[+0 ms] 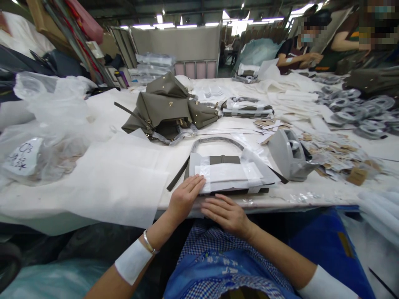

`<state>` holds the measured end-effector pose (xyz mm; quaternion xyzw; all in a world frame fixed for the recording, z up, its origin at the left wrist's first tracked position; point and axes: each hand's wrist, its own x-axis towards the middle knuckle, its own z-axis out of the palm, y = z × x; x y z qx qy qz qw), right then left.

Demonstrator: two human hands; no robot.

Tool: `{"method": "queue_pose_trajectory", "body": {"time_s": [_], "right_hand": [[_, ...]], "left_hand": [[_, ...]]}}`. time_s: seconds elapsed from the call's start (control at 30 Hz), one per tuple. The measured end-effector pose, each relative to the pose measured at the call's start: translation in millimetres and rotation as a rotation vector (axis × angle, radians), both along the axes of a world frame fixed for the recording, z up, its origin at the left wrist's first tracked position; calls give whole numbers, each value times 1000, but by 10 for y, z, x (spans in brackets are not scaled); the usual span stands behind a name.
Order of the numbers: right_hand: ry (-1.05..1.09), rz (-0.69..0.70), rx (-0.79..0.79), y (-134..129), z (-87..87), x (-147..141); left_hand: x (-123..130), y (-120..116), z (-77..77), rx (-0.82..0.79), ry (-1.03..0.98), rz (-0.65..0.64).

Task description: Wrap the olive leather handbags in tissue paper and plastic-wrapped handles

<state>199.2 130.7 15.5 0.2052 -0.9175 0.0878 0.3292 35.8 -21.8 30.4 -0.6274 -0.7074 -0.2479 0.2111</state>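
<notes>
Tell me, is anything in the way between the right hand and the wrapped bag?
No, nothing visible blocks it: the right hand lies right at the wrapped bag's near edge, though touching is hard to tell.

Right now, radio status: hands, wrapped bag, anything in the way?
Left hand flat on wrapped bag, left end. Right hand open by its near edge. Grey tape dispenser close on the right.

An olive-grey handbag lies flat near the front edge of the white-covered worktable, mostly covered by white wrapping with clear tape-like bands towards both ends. Its plastic-sleeved handle arches away behind; dark strap-like strips slant out either side.
</notes>
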Motion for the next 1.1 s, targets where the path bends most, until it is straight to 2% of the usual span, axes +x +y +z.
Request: {"method": "queue_pose_trajectory", "body": {"time_s": [0.17, 0.33, 0.43, 0.63, 0.83, 0.97, 1.1], "right_hand": [[-42, -27, -6, -163, -208, -136], [60, -39, -132, -255, -220, -317], [89, -46, -221, -322, -178, -237], [46, -59, -362, -462, -168, 107], [55, -88, -413, -604, -201, 152], [52, -88, -417, -629, -75, 138], [51, -87, -372, -515, 216, 87]], "left_hand": [[14, 9, 8, -32, 20, 30], [21, 11, 13, -42, 63, 41], [24, 6, -3, -21, 86, 37], [46, 8, -69, 16, 103, 57], [73, 22, -76, 23, 97, 82], [75, 23, -71, 15, 99, 87], [58, 31, -93, 38, 124, 64]]}}
